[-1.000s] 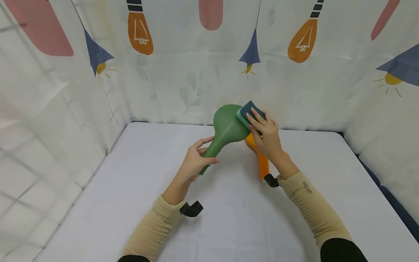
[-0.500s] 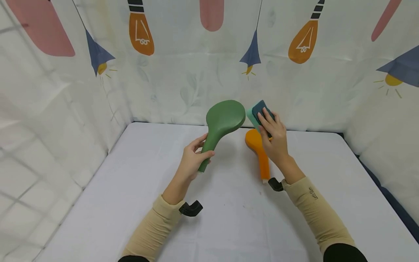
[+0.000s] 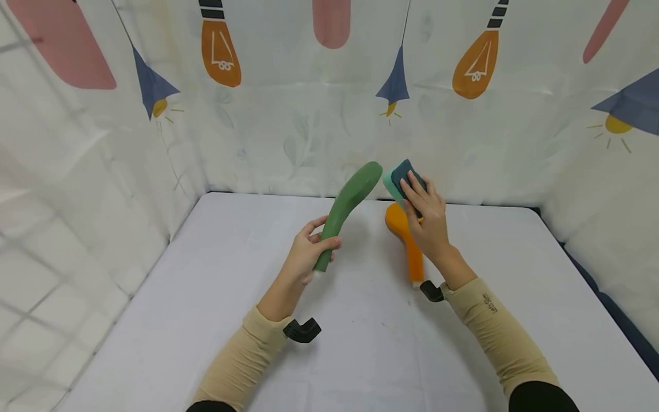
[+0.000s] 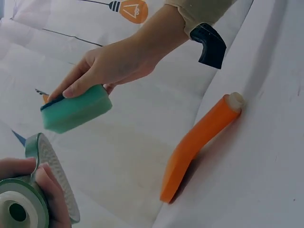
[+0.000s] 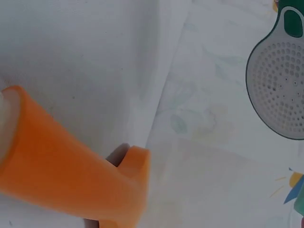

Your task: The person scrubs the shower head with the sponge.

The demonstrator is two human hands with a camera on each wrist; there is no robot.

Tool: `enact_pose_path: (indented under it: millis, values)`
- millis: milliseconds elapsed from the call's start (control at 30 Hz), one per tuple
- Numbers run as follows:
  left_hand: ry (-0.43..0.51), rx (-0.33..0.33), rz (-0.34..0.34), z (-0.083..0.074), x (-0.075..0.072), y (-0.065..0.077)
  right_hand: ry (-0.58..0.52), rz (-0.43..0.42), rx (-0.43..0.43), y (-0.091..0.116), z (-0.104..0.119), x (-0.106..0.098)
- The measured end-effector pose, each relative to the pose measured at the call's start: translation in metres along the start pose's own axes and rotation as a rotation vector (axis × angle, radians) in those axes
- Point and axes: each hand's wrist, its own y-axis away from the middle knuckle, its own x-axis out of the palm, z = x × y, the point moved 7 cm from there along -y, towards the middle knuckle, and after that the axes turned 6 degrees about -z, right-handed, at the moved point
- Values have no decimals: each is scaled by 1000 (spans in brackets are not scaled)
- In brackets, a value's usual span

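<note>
My left hand [image 3: 305, 252] grips the handle of a green shower head [image 3: 356, 190], raised above the table with its head edge-on. In the right wrist view its pale face [image 5: 282, 85] shows many small nozzle holes. A sponge [image 4: 78, 114], light green with a dark scouring side, is in my right hand [image 3: 429, 220], fingers over the dark side and thumb at its edge. A small gap separates the sponge from the shower head. Below the right hand, an orange shower head [image 3: 413, 254] lies on the table, nozzle face hidden.
The white-covered table [image 3: 360, 355] ends at a patterned curtain [image 3: 309, 114] close behind the hands. Curtain also hangs along both sides. Black wrist mounts [image 3: 302, 330] stick out from the sleeves.
The sponge came off the green shower head's back and moved right, then slightly back left. The left hand turned the shower head from its broad back to edge-on.
</note>
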Motion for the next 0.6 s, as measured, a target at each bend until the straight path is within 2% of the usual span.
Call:
enact_pose_path:
  millis: [133, 267, 400, 500, 600]
  values:
    - [69, -35, 5, 4, 0, 0, -12, -12, 5, 1, 0, 1]
    - [85, -33, 29, 6, 1, -1, -11, 0, 7, 2, 1, 4]
    - [72, -18, 102, 4, 6, 1, -6, 26, 14, 3, 1, 11]
    - [55, -22, 173, 4, 11, 3, -7, 41, 18, 4, 2, 16]
    - [44, -31, 214, 3, 15, 5, -8, 51, 15, 3, 5, 19]
